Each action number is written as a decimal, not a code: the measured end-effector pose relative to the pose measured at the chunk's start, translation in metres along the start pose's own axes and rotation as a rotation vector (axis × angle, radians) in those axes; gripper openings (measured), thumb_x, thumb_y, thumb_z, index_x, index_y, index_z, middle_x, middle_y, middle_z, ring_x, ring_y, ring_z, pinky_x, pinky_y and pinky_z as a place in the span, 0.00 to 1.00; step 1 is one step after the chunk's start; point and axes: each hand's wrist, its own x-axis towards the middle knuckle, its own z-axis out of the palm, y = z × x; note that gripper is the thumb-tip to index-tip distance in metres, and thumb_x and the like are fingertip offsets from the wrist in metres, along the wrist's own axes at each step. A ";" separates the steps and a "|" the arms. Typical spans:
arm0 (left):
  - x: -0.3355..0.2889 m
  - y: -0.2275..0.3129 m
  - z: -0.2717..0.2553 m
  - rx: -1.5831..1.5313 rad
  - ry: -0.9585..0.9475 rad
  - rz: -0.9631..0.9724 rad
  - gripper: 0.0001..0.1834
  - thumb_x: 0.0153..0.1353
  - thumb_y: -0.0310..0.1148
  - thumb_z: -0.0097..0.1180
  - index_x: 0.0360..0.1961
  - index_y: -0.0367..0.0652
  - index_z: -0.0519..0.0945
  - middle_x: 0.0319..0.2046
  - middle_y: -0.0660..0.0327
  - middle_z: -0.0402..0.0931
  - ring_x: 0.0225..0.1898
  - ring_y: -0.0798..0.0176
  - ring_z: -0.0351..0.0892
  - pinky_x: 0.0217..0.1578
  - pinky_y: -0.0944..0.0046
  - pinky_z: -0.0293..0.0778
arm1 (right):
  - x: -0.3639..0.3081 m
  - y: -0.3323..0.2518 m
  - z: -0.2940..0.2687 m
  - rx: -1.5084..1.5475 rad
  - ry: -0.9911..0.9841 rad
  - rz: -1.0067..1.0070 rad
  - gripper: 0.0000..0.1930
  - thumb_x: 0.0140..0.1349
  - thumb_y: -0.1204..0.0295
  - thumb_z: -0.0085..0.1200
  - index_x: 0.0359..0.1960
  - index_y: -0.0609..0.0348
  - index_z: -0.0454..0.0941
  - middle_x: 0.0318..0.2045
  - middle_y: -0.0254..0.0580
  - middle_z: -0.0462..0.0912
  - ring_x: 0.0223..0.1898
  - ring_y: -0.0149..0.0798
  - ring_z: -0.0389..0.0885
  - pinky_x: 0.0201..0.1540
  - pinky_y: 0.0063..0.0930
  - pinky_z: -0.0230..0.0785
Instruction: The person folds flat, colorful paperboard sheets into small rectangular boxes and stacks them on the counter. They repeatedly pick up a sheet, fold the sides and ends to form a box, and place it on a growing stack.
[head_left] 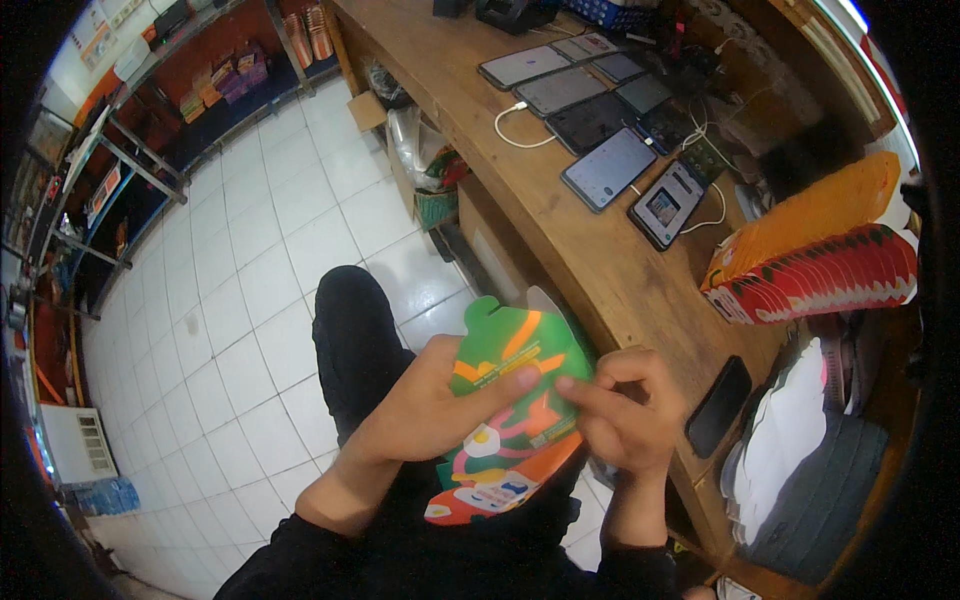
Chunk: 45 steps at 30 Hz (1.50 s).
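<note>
A partly folded cardboard carton (500,425), printed in green, orange and red with fried-egg shapes, is tilted above my lap. My left hand (425,405) grips it from the left, thumb flat across the printed face and the other fingers hidden behind. At the carton's right edge, my right hand (630,410) pinches the board between thumb and curled fingers. A rounded green tab sticks up at the top, beside a pale inner flap. On the table to the right stands a nested stack of similar cartons (825,275), red outside with orange-brown flaps.
Several phones (610,170) lie on the wooden table (520,150), some with white charging cables. A dark phone (719,406) rests near its front edge. White cardboard sheets (785,440) and dark grey fabric (820,500) are at the right. Shelves (130,160) line the far left above white floor tiles.
</note>
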 end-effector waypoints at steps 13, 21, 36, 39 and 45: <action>0.006 -0.003 -0.002 -0.438 0.055 0.057 0.24 0.74 0.35 0.66 0.64 0.33 0.77 0.55 0.56 0.84 0.54 0.67 0.83 0.57 0.64 0.78 | 0.000 0.004 0.019 -0.120 0.089 0.034 0.26 0.44 0.85 0.69 0.49 0.58 0.92 0.44 0.43 0.80 0.42 0.49 0.83 0.46 0.37 0.79; 0.019 -0.025 -0.021 -0.104 0.168 0.163 0.32 0.71 0.30 0.68 0.72 0.36 0.70 0.58 0.58 0.81 0.59 0.66 0.81 0.61 0.62 0.75 | -0.019 -0.001 0.093 -0.176 0.109 0.138 0.28 0.66 0.79 0.62 0.69 0.71 0.74 0.67 0.63 0.78 0.66 0.62 0.81 0.60 0.46 0.80; -0.017 -0.046 -0.077 -0.059 -0.034 -0.118 0.31 0.80 0.42 0.58 0.74 0.34 0.69 0.64 0.55 0.78 0.64 0.61 0.75 0.66 0.60 0.72 | -0.029 0.031 0.085 1.069 -0.037 0.815 0.23 0.61 0.80 0.75 0.57 0.62 0.81 0.44 0.36 0.79 0.44 0.26 0.79 0.49 0.25 0.77; -0.016 -0.051 -0.078 -0.135 -0.076 -0.097 0.31 0.80 0.42 0.58 0.75 0.34 0.68 0.64 0.54 0.78 0.65 0.60 0.75 0.67 0.59 0.72 | -0.027 0.036 0.085 1.080 -0.082 0.778 0.29 0.57 0.80 0.78 0.60 0.60 0.80 0.44 0.36 0.78 0.41 0.24 0.80 0.46 0.23 0.78; -0.014 -0.048 -0.085 0.002 -0.124 -0.152 0.32 0.80 0.44 0.57 0.75 0.35 0.69 0.63 0.53 0.78 0.65 0.60 0.75 0.67 0.58 0.72 | -0.018 0.032 0.087 0.987 -0.056 0.835 0.26 0.54 0.78 0.80 0.54 0.58 0.81 0.45 0.35 0.73 0.32 0.23 0.77 0.37 0.19 0.74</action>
